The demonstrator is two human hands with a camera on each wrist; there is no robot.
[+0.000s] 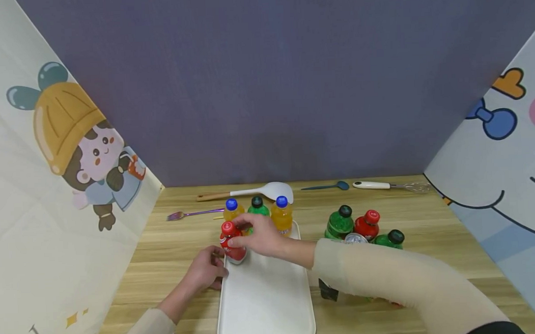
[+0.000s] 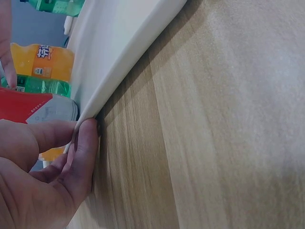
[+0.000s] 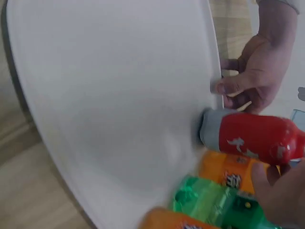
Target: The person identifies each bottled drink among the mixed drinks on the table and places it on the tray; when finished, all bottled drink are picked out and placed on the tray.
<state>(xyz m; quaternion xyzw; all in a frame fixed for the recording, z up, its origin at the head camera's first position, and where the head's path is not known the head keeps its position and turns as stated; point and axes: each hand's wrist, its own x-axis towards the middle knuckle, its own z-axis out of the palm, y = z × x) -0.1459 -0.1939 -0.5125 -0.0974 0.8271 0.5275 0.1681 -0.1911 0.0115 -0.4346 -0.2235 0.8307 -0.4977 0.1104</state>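
Observation:
My right hand (image 1: 261, 233) grips a small red bottle (image 1: 233, 249) with a red cap, its base at the left edge of a white tray (image 1: 268, 304). In the right wrist view the bottle (image 3: 252, 136) stands upright, its base against the tray surface. My left hand (image 1: 205, 268) pinches the tray's left rim, thumb above and fingers below, as the left wrist view shows. Behind the red bottle, at the tray's far end, are two orange soda bottles (image 1: 282, 216) with blue caps and a green bottle (image 1: 257, 206) with a black cap between them.
Right of the tray stand green bottles (image 1: 339, 226), a red bottle (image 1: 367, 226) and a silver-topped can (image 1: 356, 238), partly hidden by my right sleeve. Along the back lie a white spatula (image 1: 272, 190), a dark spoon (image 1: 341, 185) and a whisk (image 1: 411, 187). A purple fork (image 1: 178, 216) lies at left.

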